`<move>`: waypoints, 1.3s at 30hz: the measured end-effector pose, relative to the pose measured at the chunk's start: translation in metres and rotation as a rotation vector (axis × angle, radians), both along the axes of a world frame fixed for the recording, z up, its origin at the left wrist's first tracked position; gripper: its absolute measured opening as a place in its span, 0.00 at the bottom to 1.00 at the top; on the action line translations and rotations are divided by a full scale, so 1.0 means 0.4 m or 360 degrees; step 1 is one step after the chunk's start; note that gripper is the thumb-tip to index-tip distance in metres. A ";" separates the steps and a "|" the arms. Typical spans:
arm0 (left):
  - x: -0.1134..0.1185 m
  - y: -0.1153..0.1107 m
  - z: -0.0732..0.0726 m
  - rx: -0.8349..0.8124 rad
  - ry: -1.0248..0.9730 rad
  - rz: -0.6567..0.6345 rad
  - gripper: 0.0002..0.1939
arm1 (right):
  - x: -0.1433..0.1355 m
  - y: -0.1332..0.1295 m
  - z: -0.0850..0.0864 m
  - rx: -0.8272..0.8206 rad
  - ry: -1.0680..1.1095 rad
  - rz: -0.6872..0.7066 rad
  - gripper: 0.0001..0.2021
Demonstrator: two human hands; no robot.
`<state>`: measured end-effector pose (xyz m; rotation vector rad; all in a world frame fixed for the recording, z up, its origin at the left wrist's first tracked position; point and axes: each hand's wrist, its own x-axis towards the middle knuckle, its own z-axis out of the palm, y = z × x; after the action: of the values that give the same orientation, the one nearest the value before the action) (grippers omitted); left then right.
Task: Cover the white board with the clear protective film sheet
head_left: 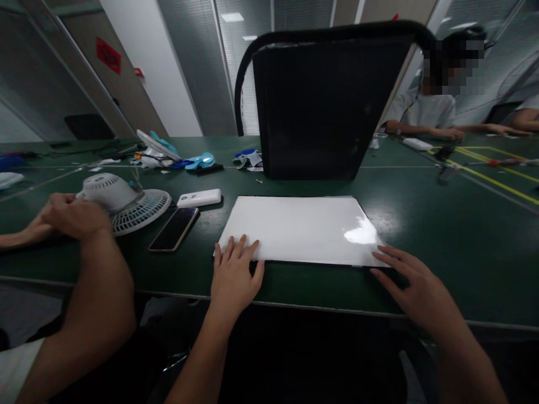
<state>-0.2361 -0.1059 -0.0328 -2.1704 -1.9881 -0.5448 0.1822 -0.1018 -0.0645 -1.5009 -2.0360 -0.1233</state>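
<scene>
A glossy white sheet (298,227) lies flat on the dark green table (442,247) in front of me. My left hand (236,275) rests palm down with its fingers spread on the sheet's near left corner. At the near right corner, my right hand (410,280) lies flat with its fingertips touching the sheet's edge. Neither hand grips anything.
A black bag with a curved handle (320,101) stands upright behind the sheet. A phone (174,229) and a white power bank (199,198) lie to the left. A co-worker's hands (69,216) hold a white fan (122,202) at the far left. Another person (438,106) sits at the back right.
</scene>
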 end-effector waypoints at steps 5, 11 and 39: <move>0.002 0.000 -0.005 0.0020 -0.0011 0.0035 0.26 | 0.004 -0.008 0.003 0.0038 0.0025 0.0030 0.24; 0.008 0.006 -0.008 0.0022 -0.0022 0.0241 0.29 | 0.009 -0.014 -0.003 0.0046 0.0051 0.0013 0.23; 0.007 0.008 0.026 -0.0258 -0.0055 0.0342 0.31 | 0.023 0.002 -0.015 0.0053 0.0084 0.0095 0.26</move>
<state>-0.2334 -0.1028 -0.0223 -2.0075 -2.3211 -0.4055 0.1912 -0.1009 -0.0707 -1.4073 -2.0251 -0.0920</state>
